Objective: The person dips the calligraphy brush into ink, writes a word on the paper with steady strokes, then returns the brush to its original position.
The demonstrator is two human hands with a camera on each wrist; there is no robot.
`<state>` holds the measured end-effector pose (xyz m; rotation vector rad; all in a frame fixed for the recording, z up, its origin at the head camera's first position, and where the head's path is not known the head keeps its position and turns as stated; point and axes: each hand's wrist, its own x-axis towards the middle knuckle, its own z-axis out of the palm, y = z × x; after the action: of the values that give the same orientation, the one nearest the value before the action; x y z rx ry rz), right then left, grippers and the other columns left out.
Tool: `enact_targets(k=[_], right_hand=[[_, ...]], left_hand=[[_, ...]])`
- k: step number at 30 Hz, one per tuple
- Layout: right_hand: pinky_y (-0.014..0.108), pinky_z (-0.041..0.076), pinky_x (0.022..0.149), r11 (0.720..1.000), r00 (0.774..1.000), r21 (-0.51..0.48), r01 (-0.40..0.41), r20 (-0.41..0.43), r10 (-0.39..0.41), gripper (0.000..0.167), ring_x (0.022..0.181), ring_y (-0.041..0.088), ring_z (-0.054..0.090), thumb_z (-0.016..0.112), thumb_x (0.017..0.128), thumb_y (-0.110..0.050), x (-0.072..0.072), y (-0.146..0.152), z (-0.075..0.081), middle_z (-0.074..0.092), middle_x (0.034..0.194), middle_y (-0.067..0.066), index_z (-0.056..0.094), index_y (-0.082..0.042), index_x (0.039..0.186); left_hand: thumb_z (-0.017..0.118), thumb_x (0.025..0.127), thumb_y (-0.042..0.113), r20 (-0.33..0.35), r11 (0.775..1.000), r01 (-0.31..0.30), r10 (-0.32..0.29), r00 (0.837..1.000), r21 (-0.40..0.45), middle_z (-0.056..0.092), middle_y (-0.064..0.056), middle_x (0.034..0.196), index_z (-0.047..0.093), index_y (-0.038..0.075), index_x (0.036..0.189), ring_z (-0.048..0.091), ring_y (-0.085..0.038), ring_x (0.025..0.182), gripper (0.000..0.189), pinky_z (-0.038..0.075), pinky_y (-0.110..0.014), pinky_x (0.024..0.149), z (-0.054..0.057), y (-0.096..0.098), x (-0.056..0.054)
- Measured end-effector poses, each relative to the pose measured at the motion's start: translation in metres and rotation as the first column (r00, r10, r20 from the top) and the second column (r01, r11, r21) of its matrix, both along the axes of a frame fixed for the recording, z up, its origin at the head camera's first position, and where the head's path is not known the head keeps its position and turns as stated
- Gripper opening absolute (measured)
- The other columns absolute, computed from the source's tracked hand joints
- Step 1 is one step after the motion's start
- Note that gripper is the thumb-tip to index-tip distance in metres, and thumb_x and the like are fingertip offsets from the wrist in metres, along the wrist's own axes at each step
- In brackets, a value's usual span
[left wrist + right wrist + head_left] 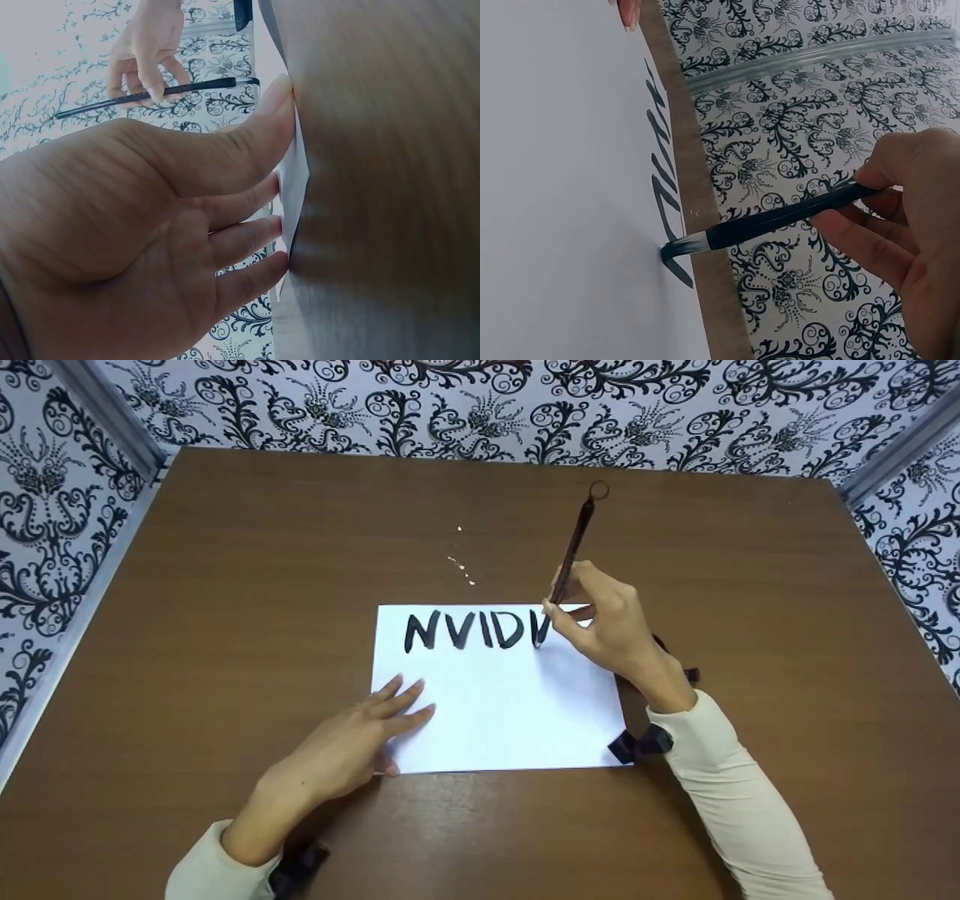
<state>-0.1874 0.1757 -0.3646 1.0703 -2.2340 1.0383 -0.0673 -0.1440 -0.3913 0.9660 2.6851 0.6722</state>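
A white sheet of paper lies on the table with large black letters along its top, reading N, V, I, D and then a V-like stroke. My right hand pinches a dark-handled brush between thumb and fingers. The black brush tip touches the paper at the last stroke in the right wrist view. My left hand rests with spread fingers on the sheet's lower left corner. From the left wrist view, its thumb and fingertips touch the paper.
Small pale specks mark the brown table beyond the sheet. Black-and-white patterned panels stand behind and at both sides, with grey bars at the corners. Dark straps sit at the wrists.
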Motion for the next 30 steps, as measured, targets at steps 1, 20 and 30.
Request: enact_targets(k=[1, 20, 30], right_hand=[[0.028, 0.055, 0.054, 1.000, 1.000, 0.004, -0.002, 0.003, 0.002, 0.019, 0.078, 0.021, 0.069, 0.067, 0.084, 0.000, 0.001, 0.000, 0.000, 0.064, 0.086, 0.009, 0.055, 0.002, 0.098], [0.015, 0.052, 0.062, 0.980, 0.990, -0.174, 0.096, -0.085, -0.112, 0.025, 0.072, 0.024, 0.070, 0.070, 0.077, 0.010, -0.015, 0.023, 0.005, 0.066, 0.085, 0.013, 0.057, 0.007, 0.098], [0.017, 0.053, 0.065, 0.985, 0.991, -0.145, 0.095, -0.084, -0.108, 0.022, 0.077, 0.022, 0.070, 0.066, 0.083, 0.008, -0.020, 0.023, -0.007, 0.064, 0.089, 0.013, 0.056, 0.007, 0.102]], left_hand=[[0.076, 0.076, 0.006, 0.000, 1.000, 0.001, -0.001, 1.000, 0.001, 0.030, -0.013, 0.152, 0.048, 0.010, 0.141, 0.023, -0.036, 0.140, 0.070, 0.046, -0.052, 0.091, 0.000, 0.000, 0.000], [0.077, 0.074, 0.010, -0.007, 1.000, 0.010, -0.010, 1.000, -0.008, 0.030, -0.014, 0.152, 0.048, 0.010, 0.141, 0.023, -0.038, 0.139, 0.073, 0.044, -0.056, 0.091, 0.000, -0.001, 0.000], [0.076, 0.077, 0.008, 0.010, 1.000, 0.028, -0.028, 1.000, -0.013, 0.027, -0.014, 0.153, 0.045, 0.010, 0.143, 0.021, -0.038, 0.140, 0.073, 0.041, -0.059, 0.093, 0.002, -0.002, 0.000]])
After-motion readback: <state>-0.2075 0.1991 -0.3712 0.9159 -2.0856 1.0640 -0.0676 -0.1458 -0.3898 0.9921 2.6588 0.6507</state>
